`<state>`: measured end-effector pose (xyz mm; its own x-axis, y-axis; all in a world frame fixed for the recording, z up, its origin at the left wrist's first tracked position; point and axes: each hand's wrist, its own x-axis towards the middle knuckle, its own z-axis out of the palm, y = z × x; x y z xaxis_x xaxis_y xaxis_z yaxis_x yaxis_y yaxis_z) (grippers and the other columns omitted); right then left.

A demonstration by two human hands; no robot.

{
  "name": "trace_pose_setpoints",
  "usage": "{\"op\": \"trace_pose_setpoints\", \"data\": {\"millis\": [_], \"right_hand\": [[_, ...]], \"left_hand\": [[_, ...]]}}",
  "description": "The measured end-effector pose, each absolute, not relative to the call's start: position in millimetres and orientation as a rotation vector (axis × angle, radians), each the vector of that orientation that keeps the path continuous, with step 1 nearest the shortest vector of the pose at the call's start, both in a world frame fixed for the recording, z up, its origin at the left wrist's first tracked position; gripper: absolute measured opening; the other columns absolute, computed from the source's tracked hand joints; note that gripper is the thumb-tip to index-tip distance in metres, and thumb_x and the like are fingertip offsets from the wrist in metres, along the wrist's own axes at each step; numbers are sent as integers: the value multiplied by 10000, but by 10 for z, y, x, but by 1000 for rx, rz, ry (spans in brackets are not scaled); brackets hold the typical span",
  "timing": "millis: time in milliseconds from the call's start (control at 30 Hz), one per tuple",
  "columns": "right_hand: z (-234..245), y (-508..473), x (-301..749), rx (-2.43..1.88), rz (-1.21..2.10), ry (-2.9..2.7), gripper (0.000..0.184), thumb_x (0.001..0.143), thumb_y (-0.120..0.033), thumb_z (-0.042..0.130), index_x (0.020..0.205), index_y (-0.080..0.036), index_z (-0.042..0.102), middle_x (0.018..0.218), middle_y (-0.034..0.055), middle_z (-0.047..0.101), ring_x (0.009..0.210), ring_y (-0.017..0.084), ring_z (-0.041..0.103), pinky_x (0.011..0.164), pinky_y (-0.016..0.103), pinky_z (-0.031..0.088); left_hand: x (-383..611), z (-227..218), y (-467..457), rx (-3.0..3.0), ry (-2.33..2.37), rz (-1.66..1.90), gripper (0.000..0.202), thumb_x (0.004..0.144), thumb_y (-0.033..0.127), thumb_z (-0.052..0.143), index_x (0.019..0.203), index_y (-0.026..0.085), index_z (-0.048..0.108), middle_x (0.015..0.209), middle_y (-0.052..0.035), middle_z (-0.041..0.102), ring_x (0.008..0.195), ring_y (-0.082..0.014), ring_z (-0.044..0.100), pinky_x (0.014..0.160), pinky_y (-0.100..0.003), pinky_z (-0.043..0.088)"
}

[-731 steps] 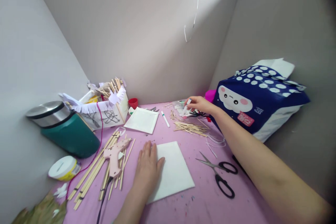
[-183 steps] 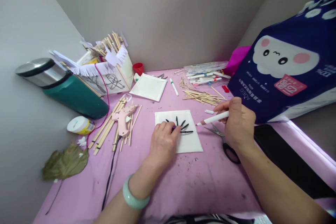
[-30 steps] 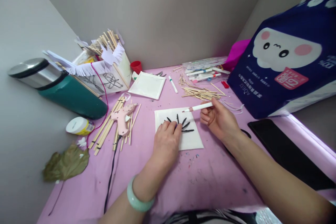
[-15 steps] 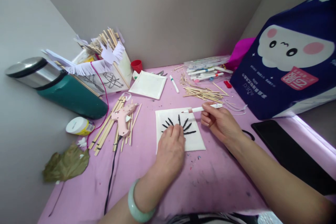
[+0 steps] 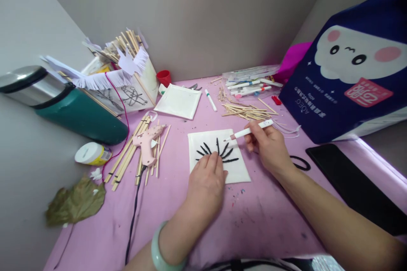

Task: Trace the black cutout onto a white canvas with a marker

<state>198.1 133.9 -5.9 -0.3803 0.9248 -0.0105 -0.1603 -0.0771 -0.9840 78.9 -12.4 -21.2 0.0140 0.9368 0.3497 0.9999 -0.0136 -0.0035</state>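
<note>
Clearly, the white panel (image 5: 238,172) serves as the dial's centre, lying flat on the pink table (image 5: 251,220). Its top and right edges show; the left hand (image 5: 208,180), coming in from seven o'clock, covers its lower-left corner. That hand's fingers rest close together near the base of fanned black strokes (image 5: 231,160); whether they pinch anything underneath, I cannot tell.

At two o'clock, just outside the right edge, the right hand (image 5: 267,144) grips a white pen (image 5: 244,131) between thumb and fingers. The nib reaches over the panel beside the topmost stroke; contact is unclear.

Toward six o'clock, pink surface with coloured specks runs to the table's front edge, giving sliding room. At nine, another pink strip separates the panel from the glue gun (image 5: 146,146). Space is tighter elsewhere: thin sticks (image 5: 248,112) lie at one, a second panel (image 5: 179,101) at eleven, a black loop (image 5: 305,161) at three, near the right wrist.
</note>
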Motion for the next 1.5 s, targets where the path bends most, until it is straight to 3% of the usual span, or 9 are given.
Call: {"op": "trace_pose_setpoints", "data": {"millis": [133, 233, 700, 1167, 1367, 1500], "right_hand": [[117, 1353, 1921, -890, 1528, -1573, 228, 791, -362, 681, 783, -186, 534, 508, -57, 503, 433, 74, 437, 433, 193, 337], [212, 1338, 1850, -905, 1511, -1636, 234, 807, -386, 650, 781, -180, 541, 486, -56, 487, 425, 80, 418, 422, 201, 325], [-52, 1309, 1823, -925, 1469, -1529, 254, 835, -430, 619, 815, -194, 527, 496, -60, 478, 436, 85, 430, 432, 206, 355], [-63, 1277, 1825, -893, 1493, -1532, 238, 819, -422, 633, 819, -205, 538, 480, -62, 457, 505, 132, 536, 483, 225, 396], [-117, 1281, 1844, -886, 1428, -1612, 218, 849, -411, 600, 827, -201, 546, 503, -59, 484, 457, 102, 456, 486, 221, 384], [-128, 1286, 1846, -887, 1413, -1635, 216, 851, -411, 596, 832, -201, 552, 509, -49, 504, 483, 112, 483, 486, 220, 382]], "left_hand": [[760, -216, -130, -2059, -2051, -388, 294, 895, 209, 495, 1135, 63, 582, 1164, -141, 616, 1001, -254, 570, 849, -390, 522], [776, -218, -135, -2073, -2086, -364, 305, 894, 192, 487, 1157, 61, 569, 1171, -144, 601, 1033, -265, 555, 859, -402, 518], [838, -223, -144, -2011, -2118, -329, 324, 902, 166, 460, 1191, 69, 569, 1240, -122, 593, 1144, -294, 530, 1007, -475, 437], [791, -237, -126, -2094, -2119, -356, 331, 905, 174, 445, 1201, 51, 528, 1257, -153, 571, 1210, -279, 509, 1026, -437, 430], [798, -232, -127, -2073, -2139, -342, 329, 904, 184, 455, 1205, 72, 530, 1259, -126, 576, 1195, -284, 502, 1024, -473, 411], [802, -182, -132, -2070, -2158, -345, 333, 887, 189, 487, 1202, 89, 533, 1236, -116, 581, 1127, -291, 525, 984, -482, 430]]}}
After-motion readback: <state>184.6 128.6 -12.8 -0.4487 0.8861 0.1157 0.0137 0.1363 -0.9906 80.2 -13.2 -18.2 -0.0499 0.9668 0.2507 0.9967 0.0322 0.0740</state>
